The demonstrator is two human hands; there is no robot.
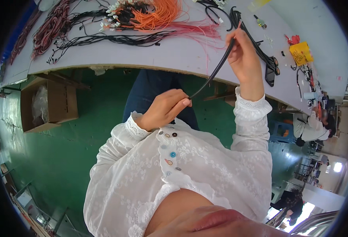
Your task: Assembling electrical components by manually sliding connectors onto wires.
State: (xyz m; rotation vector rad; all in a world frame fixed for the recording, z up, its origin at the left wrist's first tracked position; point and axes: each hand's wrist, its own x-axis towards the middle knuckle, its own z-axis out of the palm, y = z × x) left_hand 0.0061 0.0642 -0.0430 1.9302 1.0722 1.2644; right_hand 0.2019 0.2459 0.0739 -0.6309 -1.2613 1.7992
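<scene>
A thick black cable (212, 74) runs in a shallow curve between my two hands, in front of the table edge. Its lower end goes into my left hand (164, 108), whose fingers are closed around it above my lap. My right hand (245, 57), raised over the table's edge, pinches the cable near its upper end between thumb and fingers. A short pinkish tip (240, 24) shows above those fingers; I cannot make out its detail. Just beyond and right of my right hand lie several black cables (249, 36) on the table.
Orange wires (158, 15) with white connectors, black wire bundles (115, 39) and reddish wires (51, 25) lie across the white table (174, 59). Black-handled scissors (274, 67) and a yellow bag (301, 53) are to the right. A cardboard box (65, 102) stands below. Other people work farther right.
</scene>
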